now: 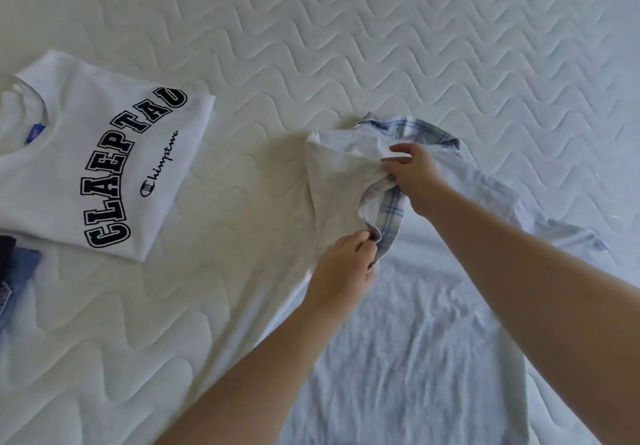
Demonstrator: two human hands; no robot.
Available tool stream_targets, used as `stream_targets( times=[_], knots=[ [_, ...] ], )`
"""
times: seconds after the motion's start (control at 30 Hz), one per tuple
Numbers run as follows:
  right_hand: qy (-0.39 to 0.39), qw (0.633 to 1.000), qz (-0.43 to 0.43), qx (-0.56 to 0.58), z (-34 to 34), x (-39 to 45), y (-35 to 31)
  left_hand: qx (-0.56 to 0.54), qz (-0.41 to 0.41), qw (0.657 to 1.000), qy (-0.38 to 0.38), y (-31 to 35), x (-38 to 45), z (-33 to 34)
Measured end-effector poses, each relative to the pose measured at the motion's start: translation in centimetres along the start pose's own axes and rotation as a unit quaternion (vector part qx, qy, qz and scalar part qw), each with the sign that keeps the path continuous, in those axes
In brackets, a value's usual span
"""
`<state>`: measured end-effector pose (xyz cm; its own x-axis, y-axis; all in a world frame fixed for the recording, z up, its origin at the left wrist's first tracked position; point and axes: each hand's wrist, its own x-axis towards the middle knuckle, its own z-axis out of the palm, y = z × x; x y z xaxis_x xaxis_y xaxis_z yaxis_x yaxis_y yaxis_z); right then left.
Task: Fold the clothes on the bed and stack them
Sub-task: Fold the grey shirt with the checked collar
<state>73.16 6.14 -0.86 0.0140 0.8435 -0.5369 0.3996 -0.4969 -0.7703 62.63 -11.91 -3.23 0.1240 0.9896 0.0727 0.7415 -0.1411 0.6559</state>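
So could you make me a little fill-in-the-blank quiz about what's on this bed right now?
1. Both hands grip the pale shirt near its ____ collar.
2. The folded white T-shirt lies to the ____ of the shirt being handled.
3. The big letters printed on the T-shirt are ____ in colour.
4. The left hand is ____ to the camera than the right hand.

Missing words: plaid; left; black; nearer

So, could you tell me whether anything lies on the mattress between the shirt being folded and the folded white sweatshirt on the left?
Nothing visible does. Both hands grip the pale shirt near its collar, and only bare quilted mattress separates it from the folded white sweatshirt.
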Motion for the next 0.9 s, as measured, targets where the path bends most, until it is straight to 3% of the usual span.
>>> stream_targets(
  times=[0.17, 0.27, 0.37, 0.57, 0.73, 0.83, 0.9],
  knots=[
    [-0.007, 0.992, 0.086, -0.096, -0.6, -1.0, 4.6, -0.002, -0.03, 0.99, -0.136, 0.4, -1.5, 2.2],
    [0.0, 0.989, 0.098, -0.107, -0.1, -1.5, 6.2, 0.032, -0.026, 0.993, -0.107, 0.1, -3.3, 1.9],
    [0.004, 0.988, 0.081, -0.129, -0.1, -1.5, 6.6, 0.062, -0.07, 0.995, -0.042, -0.9, -4.7, 1.2],
    [0.117, 0.99, -0.028, -0.074, -2.3, -0.9, 6.2, 0.077, -0.169, 0.982, 0.016, -2.8, -3.3, 0.1],
    [0.113, 0.983, 0.059, -0.131, -3.4, -0.7, 7.4, 0.052, -0.255, 0.965, 0.023, -4.3, -0.8, -0.7],
    [0.129, 0.962, -0.048, -0.237, -1.9, -1.1, 6.3, 0.04, -0.301, 0.952, 0.017, -5.2, 0.0, -1.0],
    [0.077, 0.95, -0.13, -0.272, -0.1, -1.2, 4.7, 0.037, -0.326, 0.945, 0.015, -5.9, 0.3, -1.1]
  ],
)
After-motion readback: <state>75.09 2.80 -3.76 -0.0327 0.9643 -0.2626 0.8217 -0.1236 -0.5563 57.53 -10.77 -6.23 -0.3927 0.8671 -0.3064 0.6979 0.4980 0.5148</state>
